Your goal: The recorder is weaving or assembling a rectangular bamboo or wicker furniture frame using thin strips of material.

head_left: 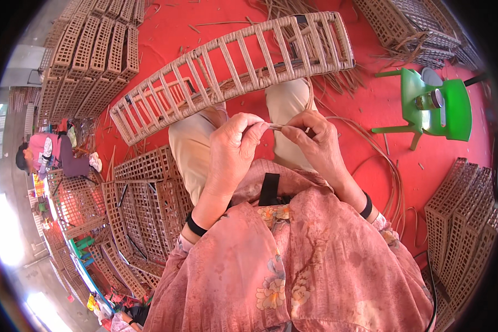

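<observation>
A short piece of thin tan wicker strip (275,126) runs between my two hands, above my lap. My left hand (232,146) pinches one end between thumb and forefinger. On the other end, the thumb and fingers of my right hand (317,139) are closed. Just beyond both hands, a long, narrow wicker frame (235,60) with slat-like crossbars rests slantwise across my knees, its right end farther away. Neither hand touches this frame. Long loose wicker strands (379,145) curve over the red floor to the right of my right hand.
Stacked woven baskets (91,61) stand far left, with more woven panels (144,210) near left and baskets (462,216) at right. A green plastic chair (454,105) holds a glass jar (426,100). Wicker scraps litter the red floor (174,27). Another person (41,154) is at the left.
</observation>
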Tool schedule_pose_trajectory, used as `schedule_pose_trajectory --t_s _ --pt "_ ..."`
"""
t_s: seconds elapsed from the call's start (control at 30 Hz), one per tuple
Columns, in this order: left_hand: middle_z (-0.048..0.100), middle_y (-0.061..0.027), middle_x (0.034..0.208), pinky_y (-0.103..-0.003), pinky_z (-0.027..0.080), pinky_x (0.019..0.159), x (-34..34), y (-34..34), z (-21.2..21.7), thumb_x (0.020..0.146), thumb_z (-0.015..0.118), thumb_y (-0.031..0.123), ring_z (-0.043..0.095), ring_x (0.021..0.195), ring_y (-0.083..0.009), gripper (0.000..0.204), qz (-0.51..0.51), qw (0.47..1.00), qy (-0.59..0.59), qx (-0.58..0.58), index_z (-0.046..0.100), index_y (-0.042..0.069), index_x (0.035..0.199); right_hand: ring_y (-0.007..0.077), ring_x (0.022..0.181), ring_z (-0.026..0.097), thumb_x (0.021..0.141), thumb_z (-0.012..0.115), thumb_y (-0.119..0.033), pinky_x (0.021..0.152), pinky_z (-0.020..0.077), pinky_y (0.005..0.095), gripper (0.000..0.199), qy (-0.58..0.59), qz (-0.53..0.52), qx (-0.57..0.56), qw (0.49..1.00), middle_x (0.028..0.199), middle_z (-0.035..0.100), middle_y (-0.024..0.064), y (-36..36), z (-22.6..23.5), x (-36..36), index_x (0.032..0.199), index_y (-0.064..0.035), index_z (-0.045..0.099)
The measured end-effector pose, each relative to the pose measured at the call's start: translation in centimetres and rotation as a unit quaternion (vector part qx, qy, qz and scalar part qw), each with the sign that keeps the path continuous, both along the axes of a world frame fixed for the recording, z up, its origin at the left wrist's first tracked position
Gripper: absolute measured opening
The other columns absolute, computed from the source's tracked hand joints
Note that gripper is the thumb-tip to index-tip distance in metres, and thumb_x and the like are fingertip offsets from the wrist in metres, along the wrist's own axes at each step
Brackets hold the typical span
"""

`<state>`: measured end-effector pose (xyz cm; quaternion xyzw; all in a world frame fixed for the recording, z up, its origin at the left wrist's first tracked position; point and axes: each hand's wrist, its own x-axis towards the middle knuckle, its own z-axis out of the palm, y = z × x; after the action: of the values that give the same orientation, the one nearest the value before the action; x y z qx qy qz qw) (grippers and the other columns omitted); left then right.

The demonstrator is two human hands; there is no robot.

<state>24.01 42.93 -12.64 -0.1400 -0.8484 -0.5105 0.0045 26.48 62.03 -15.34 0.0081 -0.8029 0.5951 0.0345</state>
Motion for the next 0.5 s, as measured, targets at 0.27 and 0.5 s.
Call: schedule_pose_trajectory --t_s 0.27,0.5 --pt "0.067 -0.0052 0.08 -0.023 0.051 0.061 0.7 0.3 1.0 0.093 0.067 0.007 0.063 0.066 -0.009 0.01 -0.044 0.999 0.007 0.015 0.068 -0.002 0.095 0.0271 0.089 0.059 0.08 0.075 -0.014 0.079 0.0492 0.0377 0.013 0.215 0.03 0.158 0.963 0.09 0.066 0.0066 1.2 -0.1 -0.5 0.09 -0.0061 0.072" --pt "0.066 -0.0048 0.075 -0.022 0.05 0.061 0.2 0.2 0.9 0.092 0.069 0.008 0.061 0.064 -0.0097 0.011 -0.026 0.995 -0.055 0.084 0.066 -0.002 0.094 0.0242 0.071 0.065 0.086 0.07 -0.012 0.065 0.0504 0.0357 0.012 -0.02 0.146 -0.011 0.989 0.074 0.065 0.0117 2.4 0.7 0.6 0.094 -0.0027 0.068"
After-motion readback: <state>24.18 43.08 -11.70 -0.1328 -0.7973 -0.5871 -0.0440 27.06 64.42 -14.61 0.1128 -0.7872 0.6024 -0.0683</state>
